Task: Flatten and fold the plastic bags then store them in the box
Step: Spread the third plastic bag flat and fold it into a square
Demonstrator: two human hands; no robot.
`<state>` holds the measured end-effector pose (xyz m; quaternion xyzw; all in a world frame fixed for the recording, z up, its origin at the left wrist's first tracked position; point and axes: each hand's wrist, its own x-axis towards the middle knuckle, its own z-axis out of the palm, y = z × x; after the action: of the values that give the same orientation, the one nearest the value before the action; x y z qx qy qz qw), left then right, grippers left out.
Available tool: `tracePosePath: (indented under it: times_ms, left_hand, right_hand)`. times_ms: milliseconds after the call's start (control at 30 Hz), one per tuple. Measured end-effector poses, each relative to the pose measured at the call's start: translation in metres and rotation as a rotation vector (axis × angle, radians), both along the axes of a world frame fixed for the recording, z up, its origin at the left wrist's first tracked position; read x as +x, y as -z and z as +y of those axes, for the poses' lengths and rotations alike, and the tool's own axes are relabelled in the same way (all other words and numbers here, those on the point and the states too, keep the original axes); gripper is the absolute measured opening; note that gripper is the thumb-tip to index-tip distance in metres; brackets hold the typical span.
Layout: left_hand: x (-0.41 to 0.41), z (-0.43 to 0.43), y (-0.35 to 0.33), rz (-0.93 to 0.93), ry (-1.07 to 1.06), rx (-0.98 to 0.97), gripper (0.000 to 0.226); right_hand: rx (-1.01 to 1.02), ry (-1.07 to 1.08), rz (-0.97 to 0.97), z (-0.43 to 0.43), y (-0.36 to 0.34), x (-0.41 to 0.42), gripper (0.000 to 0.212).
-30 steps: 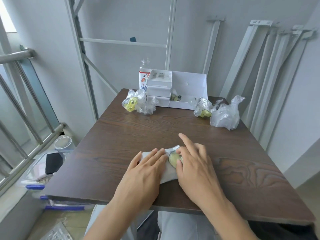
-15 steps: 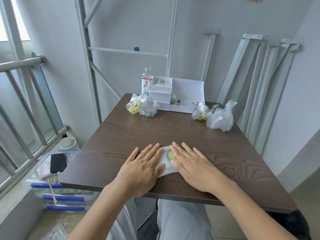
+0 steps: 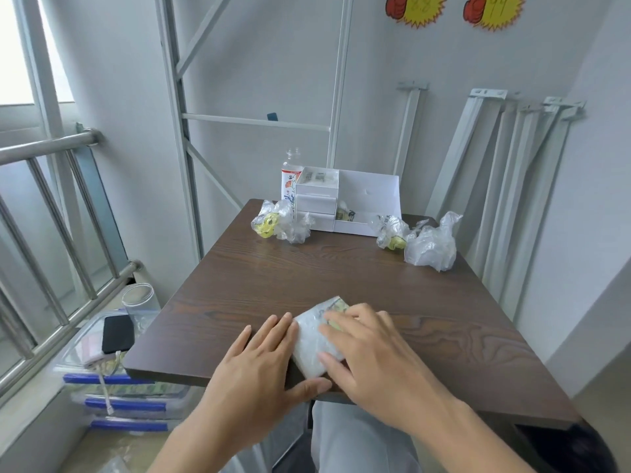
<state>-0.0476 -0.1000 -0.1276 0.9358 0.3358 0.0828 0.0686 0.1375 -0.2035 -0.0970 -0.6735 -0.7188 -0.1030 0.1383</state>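
A folded clear plastic bag (image 3: 312,346) with a yellow print lies flat near the front edge of the brown table (image 3: 341,278). My left hand (image 3: 263,363) rests flat on the table just left of it, thumb along the bag's near edge. My right hand (image 3: 372,349) presses on the bag's right part with straight fingers. At the far edge stands the white box (image 3: 345,203) with small drawers and an open compartment. Crumpled bags lie beside it: one with a yellow print (image 3: 276,223) on the left, two more (image 3: 392,230) (image 3: 432,249) on the right.
A clear bottle (image 3: 290,175) stands behind the box. White metal frames (image 3: 505,186) lean on the wall at the right. A railing (image 3: 51,199) runs along the left; below it are stacked bins with a phone (image 3: 117,332) and a clear jar (image 3: 138,298).
The folded bag has turned and now shows between my hands; my left hand slid off it to its left side, my right hand stays on top. The camera tilted up.
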Motion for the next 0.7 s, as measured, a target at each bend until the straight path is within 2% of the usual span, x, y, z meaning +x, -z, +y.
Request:
tracePosePath:
  times_ms: [100,200,300,333,433,500,567,633,700]
  left_hand:
    - [-0.003,-0.013,0.004,-0.107,0.004,0.121,0.106]
    - [-0.013,-0.019,0.001,-0.077,0.072,0.152,0.068]
    - [-0.023,-0.017,-0.009,-0.184,0.08,-0.044,0.04]
    - [-0.025,-0.015,-0.01,-0.231,0.103,-0.098,0.038]
    - [-0.029,-0.011,-0.013,-0.336,0.177,-0.2,0.051]
    - [-0.028,-0.009,-0.014,-0.339,0.308,-0.228,0.057]
    - [-0.022,-0.011,-0.013,-0.216,0.414,-0.176,0.068]
    - [-0.013,-0.009,-0.006,-0.127,0.426,-0.084,0.079]
    - [-0.006,-0.007,0.007,-0.238,0.42,-0.029,0.07]
  right_hand:
    - [-0.199,-0.016,0.078,-0.009,-0.003,-0.005,0.068]
    - [-0.313,-0.09,0.133,-0.021,0.0,0.004,0.091]
    - [-0.275,-0.12,0.191,-0.031,0.012,0.02,0.087]
    - [-0.246,-0.124,0.214,-0.033,0.018,0.025,0.079]
    - [-0.162,-0.133,0.281,-0.036,0.029,0.036,0.065]
    - [-0.143,-0.122,0.357,-0.038,0.028,0.038,0.06]
    - [-0.138,-0.105,0.447,-0.038,0.023,0.037,0.056]
    - [-0.104,-0.095,0.539,-0.039,0.02,0.036,0.052]
    - [-0.048,-0.072,0.643,-0.042,0.02,0.039,0.043]
